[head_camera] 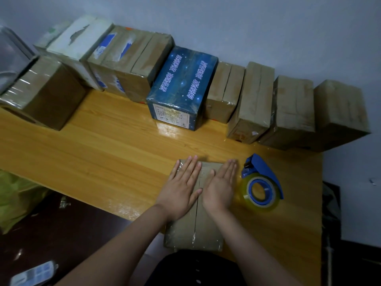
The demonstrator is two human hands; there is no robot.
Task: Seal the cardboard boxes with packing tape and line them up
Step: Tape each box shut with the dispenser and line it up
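A brown cardboard box (193, 230) lies flat on the wooden table (103, 153) near its front edge, with clear tape shining along its top seam. My left hand (182, 187) and my right hand (221, 186) press flat on the box top, fingers straight, one on each side of the seam. Just right of the box stands a blue tape dispenser (261, 182) with a roll of clear tape. Along the wall runs a row of several taped boxes, among them a blue printed box (183, 87) and brown boxes (292, 110).
A larger brown box (47, 93) stands at the table's left end. A yellow-green bag (16, 199) lies left of the table, over a dark floor. The table's right edge (321, 203) is close to the dispenser. A wall rises behind the boxes.
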